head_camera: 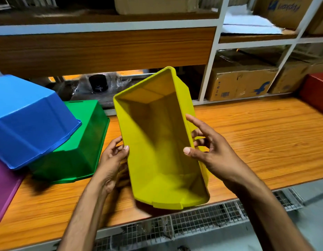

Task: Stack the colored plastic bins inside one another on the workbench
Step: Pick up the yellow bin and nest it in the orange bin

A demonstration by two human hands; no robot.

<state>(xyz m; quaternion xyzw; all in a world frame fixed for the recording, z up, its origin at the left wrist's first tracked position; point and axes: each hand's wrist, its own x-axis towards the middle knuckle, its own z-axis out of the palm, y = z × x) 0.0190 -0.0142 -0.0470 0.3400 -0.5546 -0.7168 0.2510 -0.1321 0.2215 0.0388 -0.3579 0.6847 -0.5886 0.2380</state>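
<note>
Both hands grasp the yellow bin (162, 142), one on each long side. Left hand (112, 158) grips the left rim, thumb hooked over the edge into the bin, fingers behind the outer wall. Right hand (209, 149) grips the right rim, thumb pressed on the inner wall, index finger stretched along the rim, other fingers curled round the outside. Bin held up off the bench (256, 142), tilted, open side facing the camera, far end raised toward the shelves, near end hanging past the bench's front edge. Inside looks empty. Bench top is orange wood grain. To the left, a green bin (81, 142) sits upside down on the bench, just beside the left hand. A blue bin (30, 120), also upside down, leans tilted on top of the green one, overlapping its left part. A purple bin (5, 187) sits at the far left edge, partly under the blue one, mostly cut off; can't tell which way up. A red bin (316, 93) sits at the far right of the bench, cut off by the frame, well apart from the yellow one. Behind the bench, a white-framed shelf (209, 73) holds cardboard boxes (240, 84); a black object in clear plastic wrap (99, 84) lies in the gap under the wooden panel (102, 49). Wire mesh (193, 220) runs below the bench's front edge.
</note>
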